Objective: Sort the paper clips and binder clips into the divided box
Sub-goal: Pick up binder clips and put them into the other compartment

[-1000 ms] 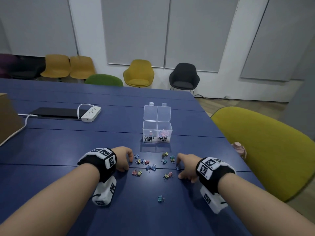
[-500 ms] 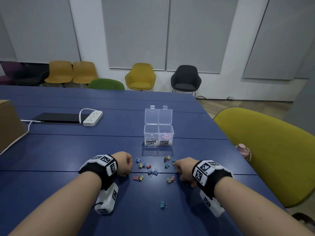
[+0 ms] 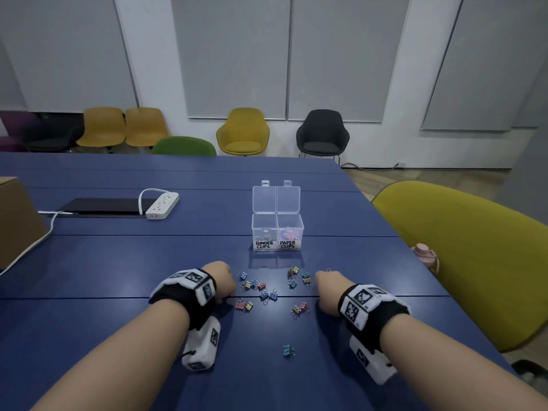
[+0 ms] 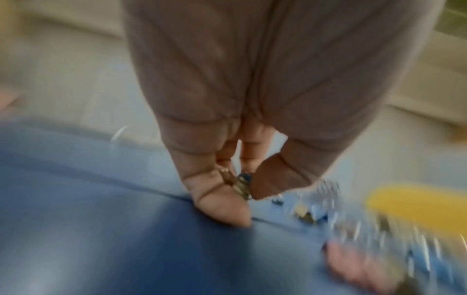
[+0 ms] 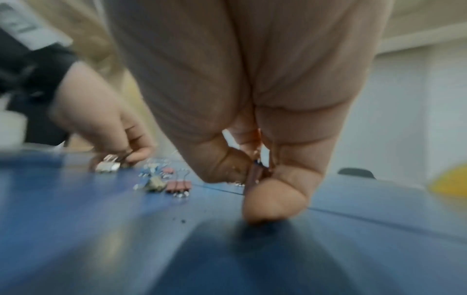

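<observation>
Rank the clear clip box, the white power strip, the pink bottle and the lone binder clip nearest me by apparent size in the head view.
1. clear clip box, lids up.
2. white power strip and pink bottle: look alike, bottle partly hidden, so unranked.
3. lone binder clip, smallest.

Left wrist view, motion-blurred: the loose clips [image 4: 305, 214] on the surface [image 4: 76, 239] are streaks. The left-hand clip [image 4: 241, 186] is mostly covered by the pinching fingers [image 4: 220, 203], colour possibly olive. Right wrist view: the right-hand clip [image 5: 256, 175] shows only a pinkish sliver between thumb and finger. Head view: knuckles of the left hand [image 3: 221, 277] and right hand [image 3: 327, 287] hide both grips. The cardboard box [image 3: 17, 221] is cut off at the left edge.
</observation>
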The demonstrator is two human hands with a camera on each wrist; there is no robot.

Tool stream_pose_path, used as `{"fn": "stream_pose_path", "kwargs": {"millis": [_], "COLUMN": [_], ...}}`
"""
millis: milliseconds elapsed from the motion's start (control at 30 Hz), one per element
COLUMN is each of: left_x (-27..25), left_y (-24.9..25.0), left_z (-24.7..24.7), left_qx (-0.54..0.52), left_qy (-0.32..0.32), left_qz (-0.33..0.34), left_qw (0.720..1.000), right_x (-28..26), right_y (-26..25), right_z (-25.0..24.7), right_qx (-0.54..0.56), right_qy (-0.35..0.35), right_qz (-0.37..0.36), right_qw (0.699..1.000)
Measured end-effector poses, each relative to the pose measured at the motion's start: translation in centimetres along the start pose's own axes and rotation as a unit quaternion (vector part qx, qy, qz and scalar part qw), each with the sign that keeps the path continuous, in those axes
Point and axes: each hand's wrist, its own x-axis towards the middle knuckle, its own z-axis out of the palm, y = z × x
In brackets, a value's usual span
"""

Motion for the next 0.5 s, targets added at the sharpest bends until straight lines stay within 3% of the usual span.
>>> {"fn": "stream_pose_path", "kwargs": {"millis": [67, 100, 133, 167, 200, 233, 267, 333, 367, 400, 433, 467, 500], "left_x": [-0.1, 0.1, 0.5, 0.2, 0.0, -0.2, -0.7, -1.1, -1.2, -1.3, -1.3, -1.2, -1.0], "left_y": [-0.7, -1.1, -1.6, -1.8, -2.2, -2.6, -2.6, -2.6, -2.5, -2.3, -2.1, -1.8, -1.7], "left_z": [-0.3, -0.6, -0.8, -0.9, -0.9, -0.9, -1.0, -1.2, -1.2, -1.1, -0.8, -0.4, -0.1], "left_qx": [-0.208, -0.393, -0.575, -0.653, -0.734, -0.783, -0.801, -0.818, -0.819, -0.812, -0.793, -0.764, -0.731], "left_qy": [-0.014, -0.027, -0.05, -0.068, -0.1, -0.124, -0.136, -0.157, -0.158, -0.161, -0.164, -0.167, -0.169], "left_qz": [-0.022, -0.037, -0.061, -0.049, -0.063, -0.068, -0.063, -0.038, -0.034, -0.03, -0.029, -0.027, -0.025], "left_qw": [0.978, 0.918, 0.814, 0.753, 0.669, 0.606, 0.58, 0.552, 0.55, 0.56, 0.587, 0.622, 0.66], "right_x": [0.4, 0.7, 0.9, 0.9, 0.9, 0.8, 0.6, 0.6, 0.5, 0.4, 0.2, 0.2, 0.0], "right_y": [1.3, 1.9, 2.5, 2.9, 3.2, 3.5, 3.8, 4.2, 4.2, 4.0, 3.7, 3.3, 2.9], "right_z": [0.1, 0.5, 0.8, 1.1, 1.4, 1.5, 1.6, 1.7, 1.6, 1.5, 1.5, 1.6, 1.6], "right_qx": [0.134, 0.249, 0.387, 0.513, 0.624, 0.712, 0.776, 0.849, 0.864, 0.867, 0.861, 0.841, 0.804], "right_qy": [0.016, 0.016, 0.014, 0.021, 0.026, 0.021, 0.008, -0.021, -0.037, -0.05, -0.061, -0.064, -0.062], "right_qz": [0.03, 0.044, 0.051, 0.05, 0.048, 0.042, 0.035, 0.022, 0.019, 0.017, 0.015, 0.015, 0.01], "right_qw": [0.99, 0.967, 0.921, 0.857, 0.78, 0.701, 0.629, 0.527, 0.502, 0.496, 0.505, 0.537, 0.591]}}
